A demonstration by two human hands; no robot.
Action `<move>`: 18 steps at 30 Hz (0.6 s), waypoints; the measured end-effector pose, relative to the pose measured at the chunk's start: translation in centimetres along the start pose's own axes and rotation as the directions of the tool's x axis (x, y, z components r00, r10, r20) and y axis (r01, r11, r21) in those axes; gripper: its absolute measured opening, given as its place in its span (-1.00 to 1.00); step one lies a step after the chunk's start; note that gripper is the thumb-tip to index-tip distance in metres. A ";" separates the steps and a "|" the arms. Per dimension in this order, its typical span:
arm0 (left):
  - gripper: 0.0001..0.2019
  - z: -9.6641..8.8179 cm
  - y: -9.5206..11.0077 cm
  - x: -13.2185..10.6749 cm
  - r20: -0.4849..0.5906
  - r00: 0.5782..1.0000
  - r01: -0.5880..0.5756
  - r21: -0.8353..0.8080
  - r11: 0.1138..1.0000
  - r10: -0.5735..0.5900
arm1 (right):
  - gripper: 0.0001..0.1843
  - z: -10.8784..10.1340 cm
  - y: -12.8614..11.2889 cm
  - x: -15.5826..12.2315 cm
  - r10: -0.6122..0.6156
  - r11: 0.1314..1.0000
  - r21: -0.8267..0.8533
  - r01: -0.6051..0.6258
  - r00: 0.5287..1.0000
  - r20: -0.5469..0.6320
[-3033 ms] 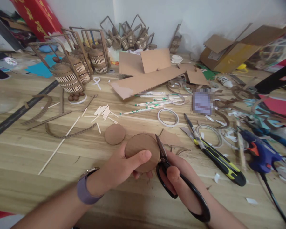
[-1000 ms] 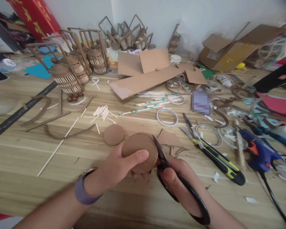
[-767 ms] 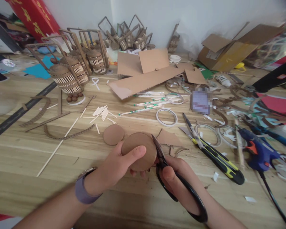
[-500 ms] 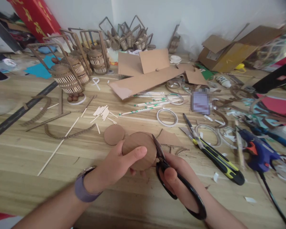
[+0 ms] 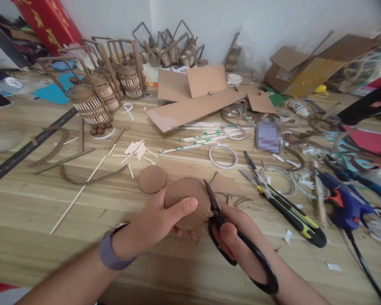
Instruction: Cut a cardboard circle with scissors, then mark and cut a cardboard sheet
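My left hand [image 5: 157, 222] pinches a round brown cardboard disc [image 5: 187, 202] just above the wooden table [image 5: 82, 254], thumb lying across its face. My right hand [image 5: 241, 241] grips black-handled scissors [image 5: 235, 237], whose blades meet the disc's right edge. A smaller cardboard disc [image 5: 152, 178] lies flat on the table just beyond my left hand. Thin cardboard trimmings [image 5: 238, 199] lie to the right of the scissor blades. A purple watch strap [image 5: 109, 254] circles my left wrist.
A yellow-black utility knife [image 5: 292, 214] and a blue glue gun [image 5: 346, 205] lie to the right. Tape rings [image 5: 222, 156], chopstick packets [image 5: 197, 142] and short sticks [image 5: 136, 149] lie beyond. Cardboard sheets [image 5: 190, 106], stick-built lanterns [image 5: 89, 101] and an open box [image 5: 305, 67] fill the back.
My left hand has shifted the disc slightly against the scissors, which stay at its right edge. The view has shifted a little. Nothing else moved.
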State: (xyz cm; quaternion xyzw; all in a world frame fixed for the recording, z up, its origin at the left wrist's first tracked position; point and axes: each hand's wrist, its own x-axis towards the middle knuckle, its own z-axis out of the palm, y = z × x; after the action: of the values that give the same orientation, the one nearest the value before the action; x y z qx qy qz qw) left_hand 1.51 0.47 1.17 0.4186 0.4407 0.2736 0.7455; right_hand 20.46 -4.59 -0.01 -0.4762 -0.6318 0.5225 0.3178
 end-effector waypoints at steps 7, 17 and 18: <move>-0.49 0.0 0.1 -0.1 0.014 1.000 0.009 0.009 1.000 -0.009 | -0.18 -0.1 -0.1 -0.2 -0.004 1.000 0.008 0.004 1.000 0.000; -0.48 0.0 0.1 -0.2 0.009 1.000 0.021 -0.014 1.000 -0.020 | -0.22 0.2 -0.5 0.3 -0.089 0.995 0.051 0.089 0.996 -0.011; -0.48 0.0 0.1 -0.2 -0.001 1.000 0.027 -0.012 1.000 -0.027 | -0.21 0.3 -0.5 0.3 -0.080 0.996 0.048 0.080 0.997 -0.010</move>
State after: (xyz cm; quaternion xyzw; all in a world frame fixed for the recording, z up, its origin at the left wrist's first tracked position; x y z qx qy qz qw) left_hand 1.39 0.39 1.32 0.4081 0.4452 0.2662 0.7513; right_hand 19.99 -4.44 0.39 -0.4449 -0.6364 0.5223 0.3525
